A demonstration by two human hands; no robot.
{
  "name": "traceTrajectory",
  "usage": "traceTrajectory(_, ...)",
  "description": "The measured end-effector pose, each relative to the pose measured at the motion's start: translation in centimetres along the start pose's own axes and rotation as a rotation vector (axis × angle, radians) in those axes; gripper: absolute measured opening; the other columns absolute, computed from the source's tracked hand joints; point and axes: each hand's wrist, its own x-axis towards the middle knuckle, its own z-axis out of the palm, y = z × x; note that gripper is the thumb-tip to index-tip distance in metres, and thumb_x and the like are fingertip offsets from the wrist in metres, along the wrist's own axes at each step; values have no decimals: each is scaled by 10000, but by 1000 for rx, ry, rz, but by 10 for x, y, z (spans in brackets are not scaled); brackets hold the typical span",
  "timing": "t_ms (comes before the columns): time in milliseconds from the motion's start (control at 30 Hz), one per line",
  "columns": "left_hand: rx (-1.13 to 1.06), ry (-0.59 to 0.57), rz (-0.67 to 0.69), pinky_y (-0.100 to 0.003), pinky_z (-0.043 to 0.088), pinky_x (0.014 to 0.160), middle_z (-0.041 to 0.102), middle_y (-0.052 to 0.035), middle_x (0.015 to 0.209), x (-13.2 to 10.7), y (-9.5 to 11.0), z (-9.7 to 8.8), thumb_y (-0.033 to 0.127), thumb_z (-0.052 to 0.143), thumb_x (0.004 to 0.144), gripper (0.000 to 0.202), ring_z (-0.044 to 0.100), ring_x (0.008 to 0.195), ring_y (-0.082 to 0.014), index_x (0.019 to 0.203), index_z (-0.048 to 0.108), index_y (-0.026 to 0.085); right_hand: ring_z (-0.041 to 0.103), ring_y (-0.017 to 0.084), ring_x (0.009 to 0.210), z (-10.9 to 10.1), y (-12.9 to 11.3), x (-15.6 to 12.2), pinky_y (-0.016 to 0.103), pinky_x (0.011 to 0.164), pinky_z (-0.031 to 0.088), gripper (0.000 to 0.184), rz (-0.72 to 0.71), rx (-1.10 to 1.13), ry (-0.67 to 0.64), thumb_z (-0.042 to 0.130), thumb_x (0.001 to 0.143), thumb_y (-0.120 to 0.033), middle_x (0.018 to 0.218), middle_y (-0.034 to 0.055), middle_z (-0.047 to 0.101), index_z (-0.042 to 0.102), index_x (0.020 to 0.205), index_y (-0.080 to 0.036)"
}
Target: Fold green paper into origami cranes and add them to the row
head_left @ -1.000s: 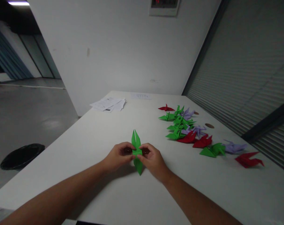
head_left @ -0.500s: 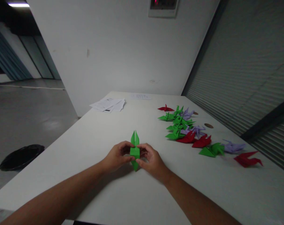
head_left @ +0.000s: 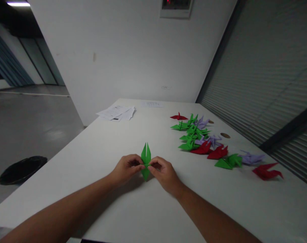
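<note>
Between my two hands is a piece of folded green origami paper (head_left: pixel 146 156), long and pointed, with a split upper end and a single lower tip. My left hand (head_left: pixel 126 169) pinches its left side at the middle with thumb and forefinger. On the right side, my right hand (head_left: pixel 162 172) grips it the same way. The paper stands just over the white table (head_left: pixel 112 209). To the right lie finished paper cranes in green, red and purple, among them a red crane (head_left: pixel 267 171) and a green crane (head_left: pixel 229 161).
Loose printed sheets (head_left: pixel 116 112) lie at the table's far left. A black-lined bin (head_left: pixel 23 169) stands on the floor to the left. Window blinds (head_left: pixel 264 77) run along the right edge, near a round cable hole (head_left: pixel 225 135). A wall (head_left: pixel 123 50) closes off the back.
The raised square middle of the green paper is now pressed flat between my fingers. My thumbs and forefingers have closed together at its sides.
</note>
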Motion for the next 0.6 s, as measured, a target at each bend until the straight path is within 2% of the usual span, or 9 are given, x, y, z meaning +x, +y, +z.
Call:
traceTrajectory(200, -215, 51, -33, -226, 457, 617, 627, 39, 730, 0, -4, 4, 244, 858, 749, 372, 590, 661, -101, 826, 500, 176, 630, 182, 781, 2, 5, 0, 320, 734, 513, 154, 63, 74, 24, 718, 832, -275, 821, 6, 638, 579, 864, -214)
traceTrajectory(300, -238, 48, -50, -225, 466, 623, 632, 36, 730, 1, -2, 6, 219, 862, 738, 386, 599, 667, -98, 824, 489, 176, 636, 187, 818, 2, 7, 0, 329, 754, 512, 231, 83, 153, 12, 733, 824, -283, 875, 15, 652, 548, 950, -226)
traceTrajectory(400, -240, 49, -56, -219, 458, 615, 630, 38, 721, 1, -2, 6, 205, 859, 741, 378, 596, 658, -92, 824, 491, 175, 627, 179, 795, 3, 8, 0, 322, 746, 499, 299, 87, 175, 26, 731, 820, -266, 834, -7, 639, 525, 1034, -235)
traceTrajectory(600, -261, 48, -64, -227, 460, 613, 634, 34, 725, 0, -3, 6, 208, 857, 746, 372, 603, 654, -97, 828, 495, 179, 619, 166, 764, 3, 8, 0, 317, 752, 495, 308, 72, 178, 41, 722, 815, -243, 784, -36, 621, 527, 1054, -238)
